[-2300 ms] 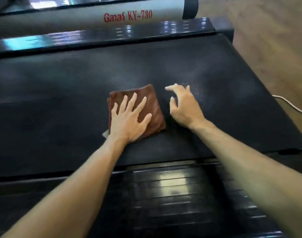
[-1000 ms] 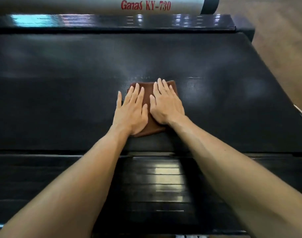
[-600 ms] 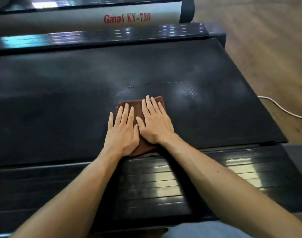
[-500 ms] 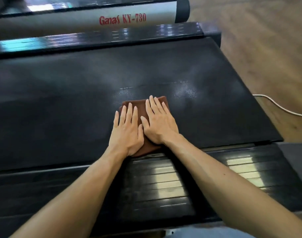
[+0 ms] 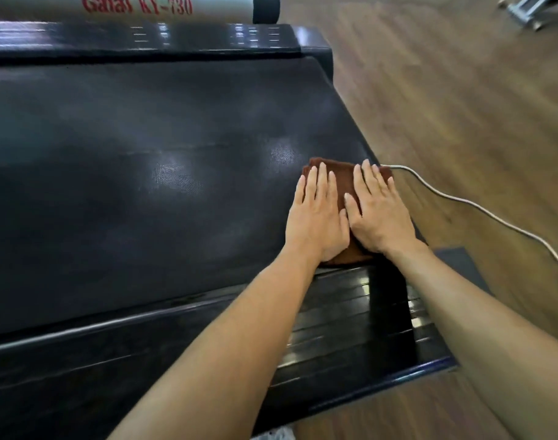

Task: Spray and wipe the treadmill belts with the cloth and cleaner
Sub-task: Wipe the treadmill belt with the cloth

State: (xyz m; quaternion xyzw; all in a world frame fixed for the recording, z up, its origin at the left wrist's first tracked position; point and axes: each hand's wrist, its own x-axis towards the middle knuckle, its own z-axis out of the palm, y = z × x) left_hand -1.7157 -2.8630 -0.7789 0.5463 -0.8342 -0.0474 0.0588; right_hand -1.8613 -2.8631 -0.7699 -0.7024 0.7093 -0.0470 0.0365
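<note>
Left hand [image 5: 315, 220] and right hand [image 5: 379, 217] flat, fingers slightly spread, press the brown cloth [image 5: 341, 173] at the treadmill belt [image 5: 144, 185] right edge; white cable [image 5: 461, 204] just beside on the wood floor [image 5: 445, 106].

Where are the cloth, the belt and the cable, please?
cloth [image 5: 339, 173]: head view, bare far edge above the fingers.
belt [image 5: 144, 185]: head view, bare middle of its surface.
cable [image 5: 461, 203]: head view, mid-run on the floor.
</note>
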